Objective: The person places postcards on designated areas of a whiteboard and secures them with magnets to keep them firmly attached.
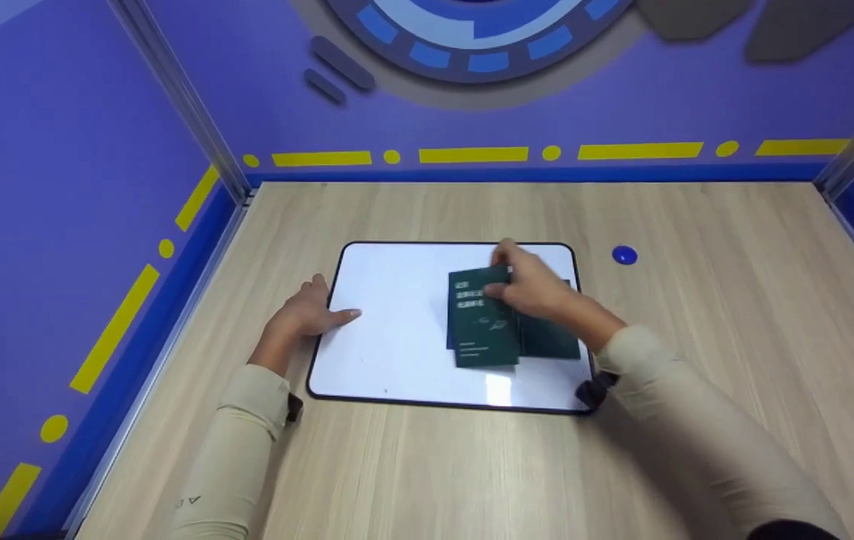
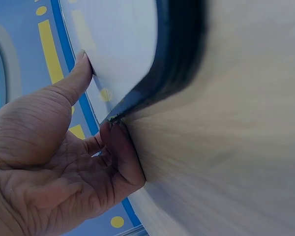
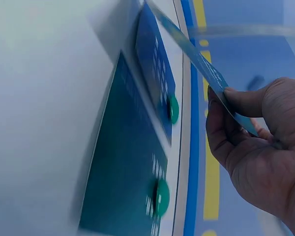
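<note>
A whiteboard (image 1: pixel 389 330) with a dark rim lies on the table. My left hand (image 1: pixel 307 311) grips its left edge, thumb on the white face and fingers curled at the rim. Above the board, my right hand (image 1: pixel 535 289) pinches a dark green printed card (image 1: pixel 485 330) near its top right corner; the right wrist view shows this card edge-on, off the surface. Beneath it, a green card (image 3: pixel 118 157) and a bluer-looking card (image 3: pixel 155 69) lie side by side on the board. One round green magnet (image 3: pixel 162 197) sits on the first, another green magnet (image 3: pixel 174 109) on the second.
A round blue magnet-like disc (image 1: pixel 624 255) lies on the wooden table (image 1: pixel 434 472), right of the board. Purple-blue walls with yellow marks (image 1: pixel 474 155) stand behind and at both sides.
</note>
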A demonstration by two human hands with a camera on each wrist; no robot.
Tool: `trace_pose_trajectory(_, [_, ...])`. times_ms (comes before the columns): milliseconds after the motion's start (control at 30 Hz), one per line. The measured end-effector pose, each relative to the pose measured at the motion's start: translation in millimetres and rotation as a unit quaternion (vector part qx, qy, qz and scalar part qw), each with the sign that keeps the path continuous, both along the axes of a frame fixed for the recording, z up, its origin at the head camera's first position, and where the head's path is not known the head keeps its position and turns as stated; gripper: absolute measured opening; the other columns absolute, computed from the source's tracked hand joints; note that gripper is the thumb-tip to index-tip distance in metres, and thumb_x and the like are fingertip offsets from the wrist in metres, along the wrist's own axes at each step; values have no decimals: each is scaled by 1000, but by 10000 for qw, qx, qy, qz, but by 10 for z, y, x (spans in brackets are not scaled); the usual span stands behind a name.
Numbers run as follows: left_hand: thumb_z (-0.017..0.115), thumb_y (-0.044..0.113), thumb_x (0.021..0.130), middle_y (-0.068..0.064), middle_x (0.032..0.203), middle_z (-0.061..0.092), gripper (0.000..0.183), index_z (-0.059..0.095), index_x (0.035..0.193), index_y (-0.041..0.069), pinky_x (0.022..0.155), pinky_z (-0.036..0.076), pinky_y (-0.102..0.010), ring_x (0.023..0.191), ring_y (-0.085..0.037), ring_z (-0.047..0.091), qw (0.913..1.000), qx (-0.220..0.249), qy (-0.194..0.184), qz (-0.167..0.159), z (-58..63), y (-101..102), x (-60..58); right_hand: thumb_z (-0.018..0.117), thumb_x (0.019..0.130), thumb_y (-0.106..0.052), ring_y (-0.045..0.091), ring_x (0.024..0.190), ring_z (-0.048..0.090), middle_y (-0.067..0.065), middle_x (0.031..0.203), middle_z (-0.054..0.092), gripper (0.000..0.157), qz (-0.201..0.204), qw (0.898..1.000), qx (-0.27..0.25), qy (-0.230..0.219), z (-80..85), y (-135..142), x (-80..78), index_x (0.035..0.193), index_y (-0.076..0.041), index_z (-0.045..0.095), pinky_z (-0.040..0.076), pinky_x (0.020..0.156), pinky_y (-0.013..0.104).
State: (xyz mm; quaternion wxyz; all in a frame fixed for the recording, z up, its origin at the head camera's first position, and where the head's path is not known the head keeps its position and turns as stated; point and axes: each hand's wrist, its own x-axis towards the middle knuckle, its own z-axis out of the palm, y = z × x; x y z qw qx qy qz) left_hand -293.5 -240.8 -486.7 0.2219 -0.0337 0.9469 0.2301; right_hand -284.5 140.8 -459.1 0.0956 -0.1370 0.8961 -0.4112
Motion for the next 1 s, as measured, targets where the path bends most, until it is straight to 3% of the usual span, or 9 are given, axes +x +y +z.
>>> trace_pose_trajectory(100, [65,55,103,-34,177,6,113,-1,168,-8,135,19,-62,165,-53,12,10000,-43,-32,2,-6,-1,6,72,101,-11,27,107,66,14,119,65,37,293,9995,59,-55,-39,-285,-48,130,-5,51,62,90,43])
trace_pose_trajectory(233, [66,54,102,-32,177,8,112,-1,168,-7,135,20,-62,165,-52,13,10000,-50,-39,60,-10,-2,3,73,101,-14,26,108,69,12,116,68,30,396,9986,337,99,-120,-614,-106,123,-10,52,62,94,44])
trace_pose_trajectory(467, [68,52,101,-30,178,5,113,-1,169,-6,136,17,-60,167,-48,10,9998,66,-10,205,33,-24,-15,75,102,-28,22,100,67,6,108,68,31,298,9874,1449,554,-261,-988,-252,122,-13,57,61,90,40])
trace_pose_trajectory(600, [69,53,101,-30,178,4,114,-1,169,-6,136,16,-59,167,-48,8,9996,60,-12,270,61,-31,-15,74,102,-36,23,108,65,7,114,69,39,242,9797,1864,690,-301,-1094,-331,127,-11,59,59,99,42])
trace_pose_trajectory(833, [69,53,101,-30,178,8,114,-1,169,-6,135,17,-61,166,-49,11,9996,78,-45,258,50,-6,-21,68,106,-40,30,139,58,12,141,65,55,309,9661,2362,991,-351,-1123,-488,147,-6,53,45,125,45])
trace_pose_trajectory(1000, [70,53,100,-30,178,7,115,-1,169,-5,136,18,-60,167,-48,12,9994,104,-152,299,17,29,-24,69,104,-43,27,131,58,9,136,63,52,173,9678,2360,854,-382,-1043,-565,140,-7,59,47,122,44])
